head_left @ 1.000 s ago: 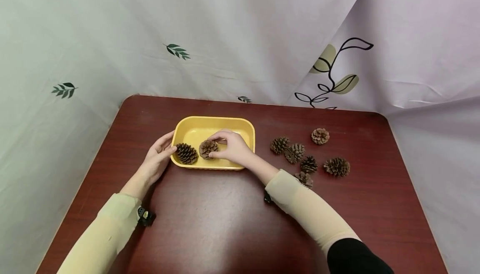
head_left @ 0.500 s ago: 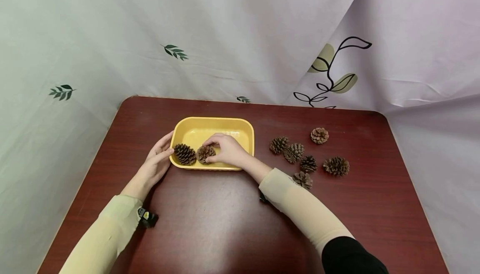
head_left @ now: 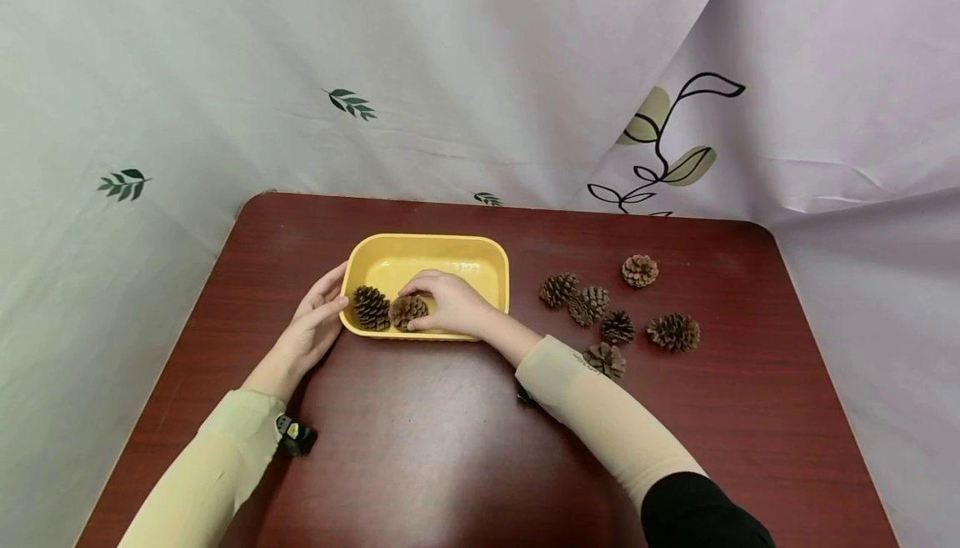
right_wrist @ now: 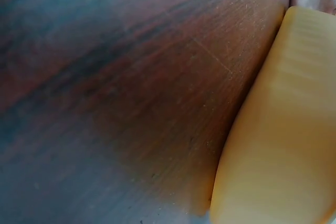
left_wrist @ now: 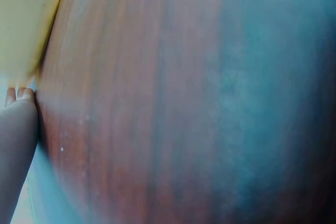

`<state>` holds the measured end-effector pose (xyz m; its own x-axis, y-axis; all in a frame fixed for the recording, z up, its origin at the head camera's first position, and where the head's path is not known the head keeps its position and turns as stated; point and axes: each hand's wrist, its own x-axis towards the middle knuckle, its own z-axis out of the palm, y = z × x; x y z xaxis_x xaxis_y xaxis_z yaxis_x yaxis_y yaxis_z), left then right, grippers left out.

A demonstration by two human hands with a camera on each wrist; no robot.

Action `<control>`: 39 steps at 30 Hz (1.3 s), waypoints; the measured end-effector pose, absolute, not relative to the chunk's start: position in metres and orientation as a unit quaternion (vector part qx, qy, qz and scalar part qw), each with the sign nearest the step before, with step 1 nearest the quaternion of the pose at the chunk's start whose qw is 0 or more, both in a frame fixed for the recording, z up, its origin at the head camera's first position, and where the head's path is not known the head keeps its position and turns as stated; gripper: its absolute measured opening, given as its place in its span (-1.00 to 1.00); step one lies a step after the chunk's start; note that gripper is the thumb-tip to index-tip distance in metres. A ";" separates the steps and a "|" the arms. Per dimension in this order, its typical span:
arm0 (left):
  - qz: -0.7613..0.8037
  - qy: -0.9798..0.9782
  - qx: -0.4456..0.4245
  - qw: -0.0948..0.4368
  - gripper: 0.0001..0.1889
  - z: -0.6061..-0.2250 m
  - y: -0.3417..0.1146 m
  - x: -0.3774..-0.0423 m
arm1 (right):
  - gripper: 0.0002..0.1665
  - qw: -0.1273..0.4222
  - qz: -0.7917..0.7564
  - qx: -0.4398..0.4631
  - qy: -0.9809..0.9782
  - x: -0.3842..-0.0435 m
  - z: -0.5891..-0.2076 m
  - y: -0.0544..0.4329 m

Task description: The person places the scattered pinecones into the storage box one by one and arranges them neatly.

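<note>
A yellow plastic tray (head_left: 457, 248) sits on the table in the head view. My left hand (head_left: 309, 321) holds its left end, thumb at the rim and fingers along the outer wall. In the left wrist view, fingertips (left_wrist: 23, 94) touch the yellow wall. Inside the tray, a dark pine cone (head_left: 371, 308) lies at the left end. Right beside it is a browner pine cone (head_left: 407, 312), which my right hand (head_left: 450, 302) grips between thumb and fingers. The right wrist view shows the tray's outer wall (right_wrist: 283, 129); my right hand's grip is out of sight there.
Right of the tray lie several loose pine cones, among them one at the back (head_left: 640, 271), one at the far right (head_left: 673, 332) and one by my right sleeve (head_left: 604, 359). The reddish-brown table (head_left: 420, 431) meets a pale curtain (head_left: 480, 72) behind.
My right hand has moved slightly left and lower with its pine cone, which now sits against the dark one. The dark cone has turned a little more upright. The left hand stays on the tray.
</note>
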<state>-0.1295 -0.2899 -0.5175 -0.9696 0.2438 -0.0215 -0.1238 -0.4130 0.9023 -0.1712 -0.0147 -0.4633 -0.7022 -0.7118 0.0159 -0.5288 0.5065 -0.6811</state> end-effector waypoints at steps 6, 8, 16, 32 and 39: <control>0.840 0.528 0.057 0.110 -0.42 -0.518 -0.290 -0.130 | -0.41 0.138 -0.330 -0.373 0.856 -0.171 -0.461 -0.015; 0.839 0.529 0.058 0.110 -0.42 -0.517 -0.290 -0.130 | -0.40 0.141 -0.330 -0.373 0.855 -0.171 -0.461 -0.014; 0.841 0.525 0.064 0.111 -0.41 -0.517 -0.290 -0.129 | -0.42 0.140 -0.327 -0.384 0.852 -0.170 -0.459 -0.013; 0.842 0.524 0.069 0.108 -0.41 -0.518 -0.290 -0.130 | -0.37 0.132 -0.369 -0.357 0.848 -0.166 -0.437 0.011; 0.839 0.529 0.066 0.107 -0.42 -0.519 -0.290 -0.130 | -0.41 0.110 -0.407 -0.335 0.843 -0.161 -0.426 0.039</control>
<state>-0.1301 -0.2903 -0.5189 -0.9684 0.2494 -0.0019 -0.1091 -0.4169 0.9024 -0.1613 0.0386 -0.4256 -0.7519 -0.6535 0.0867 -0.4738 0.4443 -0.7603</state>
